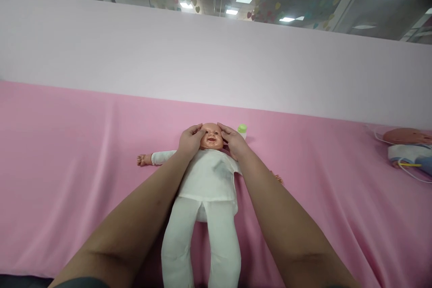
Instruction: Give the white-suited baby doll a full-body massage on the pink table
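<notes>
A baby doll point(206, 175) in a soft white cloth suit is laid on its back on the worktop point(67, 153), which is draped in smooth pink fabric, feet toward the near edge. Its hard, glossy plastic head is cupped on both sides: the left hand point(191, 139) and the right hand point(232, 140) are curved narrowly against the temples, fingertips on the brow. A face-stroking step appears to be in hand; light, even pressure would be called for next. A small green-capped bottle point(242, 129) stands just right of the head. A second doll point(407, 146) lies at far right.
</notes>
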`<state>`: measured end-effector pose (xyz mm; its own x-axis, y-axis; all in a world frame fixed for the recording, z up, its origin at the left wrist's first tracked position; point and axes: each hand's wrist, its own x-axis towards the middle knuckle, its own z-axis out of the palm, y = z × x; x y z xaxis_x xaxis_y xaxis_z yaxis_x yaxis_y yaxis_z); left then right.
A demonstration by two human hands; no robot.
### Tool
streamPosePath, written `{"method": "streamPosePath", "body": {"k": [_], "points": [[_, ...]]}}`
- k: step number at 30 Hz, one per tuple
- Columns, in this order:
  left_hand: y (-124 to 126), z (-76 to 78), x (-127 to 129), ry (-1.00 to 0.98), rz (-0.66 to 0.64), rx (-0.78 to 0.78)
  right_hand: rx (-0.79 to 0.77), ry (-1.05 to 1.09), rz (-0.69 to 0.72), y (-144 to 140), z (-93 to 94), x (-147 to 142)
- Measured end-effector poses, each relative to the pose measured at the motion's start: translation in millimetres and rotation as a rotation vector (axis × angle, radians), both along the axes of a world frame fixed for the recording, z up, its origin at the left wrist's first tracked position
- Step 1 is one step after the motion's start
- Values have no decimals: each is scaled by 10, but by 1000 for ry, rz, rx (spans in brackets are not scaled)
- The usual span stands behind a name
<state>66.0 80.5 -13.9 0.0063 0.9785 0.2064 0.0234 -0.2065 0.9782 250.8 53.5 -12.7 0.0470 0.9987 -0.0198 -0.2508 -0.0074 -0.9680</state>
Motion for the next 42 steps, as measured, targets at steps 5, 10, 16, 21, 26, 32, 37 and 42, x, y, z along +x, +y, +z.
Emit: {"method": "streamPosePath", "body": {"k": [5, 10, 16, 21, 26, 32, 37, 42], "points": [[-67, 71, -125, 278, -103, 84, 59, -43, 216, -149, 89, 94], [-51, 66, -184, 397, -200, 96, 99, -213, 218, -136, 57, 121], [-90, 62, -152, 421, -126, 123, 164, -365, 14, -64, 9, 47], [-147, 101, -146, 563, -109, 225, 188, -382, -31, -79, 29, 43], [-123, 86, -198, 571, -121, 225, 207, -406, -69, -125, 93, 17], [-95, 60, -241, 559, -149, 162, 234, -487, -111, -100, 60, -77], [-98, 12, -214, 512, -94, 150, 280, -479, -103, -67, -41, -75], [-108, -18, -190, 368, -56, 88, 310, -377, -54, -82, -42, -57]]}}
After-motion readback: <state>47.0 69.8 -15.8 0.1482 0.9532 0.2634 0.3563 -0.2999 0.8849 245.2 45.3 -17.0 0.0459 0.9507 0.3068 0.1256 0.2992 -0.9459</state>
